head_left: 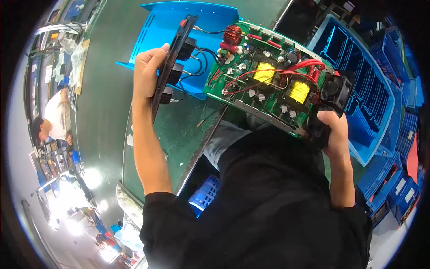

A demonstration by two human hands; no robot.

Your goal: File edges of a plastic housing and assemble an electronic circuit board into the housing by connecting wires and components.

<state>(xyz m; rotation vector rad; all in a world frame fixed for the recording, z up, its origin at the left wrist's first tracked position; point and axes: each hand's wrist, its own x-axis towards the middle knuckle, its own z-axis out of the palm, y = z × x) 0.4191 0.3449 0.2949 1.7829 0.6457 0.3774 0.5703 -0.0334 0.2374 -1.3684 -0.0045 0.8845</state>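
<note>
My left hand (pixel 147 74) is closed on the edge of a long black end panel (pixel 166 74). The panel carries a red switch (pixel 183 23) at its far end and several black sockets on its right face. Thin wires lead from it to a green circuit board (pixel 244 85) with yellow-wrapped transformers, a copper coil and red leads. My right hand (pixel 333 127) grips the board's right end beside a black fan (pixel 335 89), its thumb on top and its fingers mostly hidden. Behind the panel and the board lies an open blue metal housing (pixel 206 17).
A green-topped workbench (pixel 105 103) runs beneath, its edge close to my body. On the right stands a blue crate (pixel 389 121) holding dark slotted panels, with more blue bins behind. A blue basket (pixel 206 195) sits below the bench edge. Another person (pixel 58 114) is at far left.
</note>
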